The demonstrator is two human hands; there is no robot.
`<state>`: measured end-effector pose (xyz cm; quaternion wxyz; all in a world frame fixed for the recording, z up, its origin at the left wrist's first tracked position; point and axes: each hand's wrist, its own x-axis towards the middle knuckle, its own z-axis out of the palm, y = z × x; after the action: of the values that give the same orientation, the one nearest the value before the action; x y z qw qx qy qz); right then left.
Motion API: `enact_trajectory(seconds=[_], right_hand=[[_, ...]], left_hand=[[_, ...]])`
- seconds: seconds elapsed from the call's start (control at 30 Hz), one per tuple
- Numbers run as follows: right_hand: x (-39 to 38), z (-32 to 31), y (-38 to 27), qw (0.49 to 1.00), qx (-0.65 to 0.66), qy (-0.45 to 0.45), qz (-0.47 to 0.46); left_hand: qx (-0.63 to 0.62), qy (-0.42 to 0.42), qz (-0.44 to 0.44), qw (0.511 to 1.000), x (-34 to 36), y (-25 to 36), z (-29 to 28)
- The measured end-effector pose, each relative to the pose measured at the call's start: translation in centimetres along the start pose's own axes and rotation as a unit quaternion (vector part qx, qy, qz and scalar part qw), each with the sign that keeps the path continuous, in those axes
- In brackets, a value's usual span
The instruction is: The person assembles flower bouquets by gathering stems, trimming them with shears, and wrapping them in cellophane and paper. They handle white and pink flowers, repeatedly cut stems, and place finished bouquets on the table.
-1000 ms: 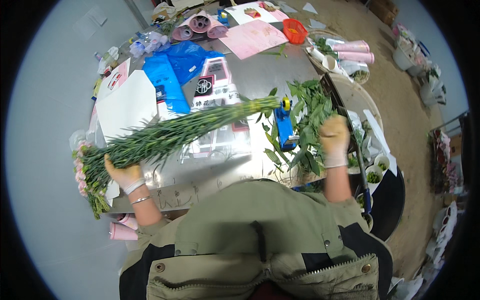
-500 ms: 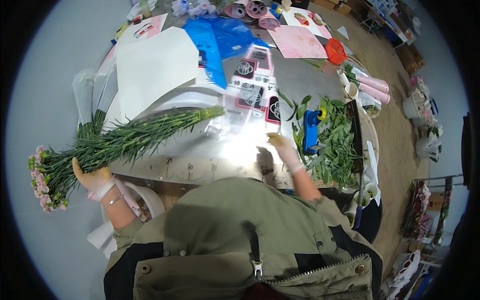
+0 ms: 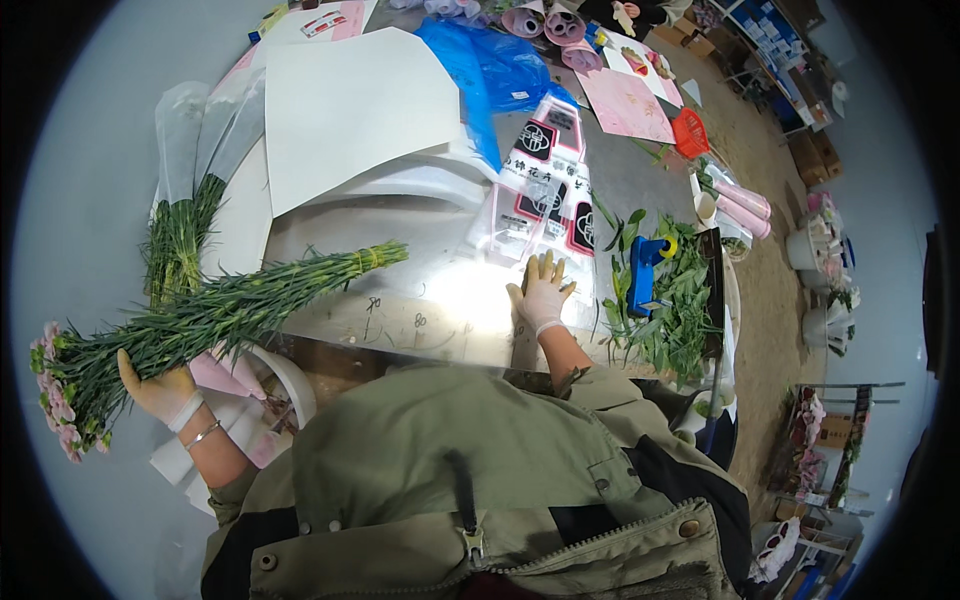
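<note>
My left hand (image 3: 158, 388), in a pale glove, is closed round a long bunch of green stems (image 3: 230, 300) with pale pink carnations (image 3: 55, 400) at its left end. My right hand (image 3: 543, 290), also gloved, has its fingers spread at the lower end of a pile of printed clear plastic sleeves (image 3: 545, 170) on the metal table (image 3: 350, 240), with nothing in its grip. Right of that hand, a blue tape dispenser (image 3: 641, 285) stands beside loose green leaves (image 3: 680, 330). Two sleeved bunches of stems (image 3: 180, 240) lie at the left, behind the held bunch.
White paper (image 3: 360, 120) and blue plastic (image 3: 500, 70) lie farther back, with rolled pink bunches (image 3: 560, 40) and a red basket (image 3: 689, 133). A co-worker's hand (image 3: 625, 18) shows at the top. Buckets and racks (image 3: 830, 430) of flowers line the right wall.
The held bunch has moved down and left, away from the tape dispenser. My right hand, earlier beside the leaves, has moved left onto the plastic sleeves and spread its fingers. The view has shifted.
</note>
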<state>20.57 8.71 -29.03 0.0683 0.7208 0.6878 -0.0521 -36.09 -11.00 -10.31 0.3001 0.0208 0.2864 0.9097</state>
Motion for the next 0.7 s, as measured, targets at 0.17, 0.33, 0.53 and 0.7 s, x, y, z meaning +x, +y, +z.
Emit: enact_trajectory(seconds=[0.17, 0.33, 0.53, 0.7], right_hand=[[-5.5, 0.9, -1.7, 0.997, -0.018, 0.003, -0.081], [-4.8, 1.0, -1.2, 0.997, 0.012, 0.079, -0.023], [-0.8, 0.0, -0.8, 0.996, -0.006, 0.051, 0.066], [0.4, -1.0, -1.3, 0.995, 0.012, 0.011, 0.101]], left_hand=[[-0.009, -0.039, -0.038, 0.998, 2.3, -0.9, -0.2], [0.003, -0.005, -0.064, 0.998, 4.0, -2.0, -0.2], [0.013, -0.034, -0.1, 0.994, 4.5, -2.5, 0.6], [0.015, -0.07, -0.108, 0.992, 3.9, -2.4, 0.8]])
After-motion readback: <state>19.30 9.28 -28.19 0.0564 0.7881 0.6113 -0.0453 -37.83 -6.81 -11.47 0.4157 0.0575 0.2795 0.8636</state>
